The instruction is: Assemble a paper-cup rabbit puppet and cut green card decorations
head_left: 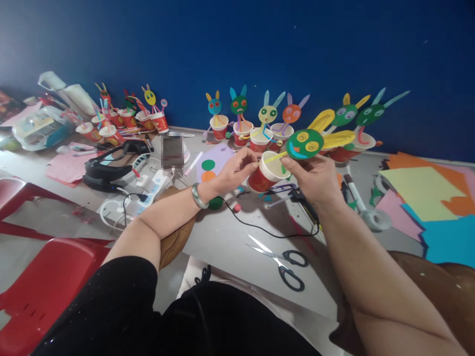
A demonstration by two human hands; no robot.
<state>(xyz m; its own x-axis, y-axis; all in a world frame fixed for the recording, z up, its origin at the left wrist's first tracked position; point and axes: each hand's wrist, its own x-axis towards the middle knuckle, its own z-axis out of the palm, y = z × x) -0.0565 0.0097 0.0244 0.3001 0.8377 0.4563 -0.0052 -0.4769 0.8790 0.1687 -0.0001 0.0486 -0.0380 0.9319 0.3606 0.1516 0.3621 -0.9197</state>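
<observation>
My left hand [241,170] is closed at the left rim of a red and white paper cup [261,180], thumb and fingertips pinched together there. A yellow pipe cleaner [273,157] runs from those fingertips across the cup's mouth. My right hand [315,180] grips the cup's right side, thumb by the rim next to a small green piece. Just above this thumb is a green paper rabbit face [305,144] with yellow eyes, a blue mouth and long yellow ears. The face hides part of my right fingers. Open-bladed scissors [278,259] lie in front on the table.
Finished-looking cup puppets [243,131] line the blue wall. At left are a power strip [152,190], a black headset [111,165] and red chairs [52,282]. Coloured paper [419,193] and a tape roll [376,220] lie right. A black cable [267,232] crosses the table.
</observation>
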